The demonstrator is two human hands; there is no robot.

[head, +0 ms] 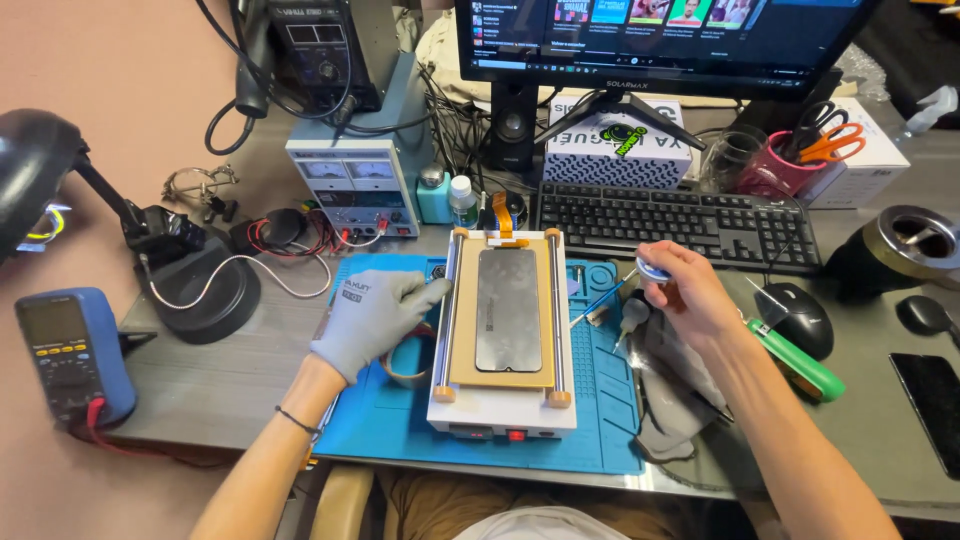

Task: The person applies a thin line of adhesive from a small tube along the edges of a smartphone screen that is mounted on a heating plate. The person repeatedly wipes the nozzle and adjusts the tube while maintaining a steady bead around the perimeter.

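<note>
Head view: pink cup (775,170) behind the keyboard (680,225) holds scissors (825,135). Gloved left hand (370,320), fingers loosely open, touches the white machine (500,415); right hand (680,295) pinches a small spool (653,270).

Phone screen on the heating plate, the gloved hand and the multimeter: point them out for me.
phone screen (508,310), head view, middle of the dark glass.
left hand (372,315), head view, back of the grey glove.
multimeter (70,350), head view, blue front below its display.
</note>
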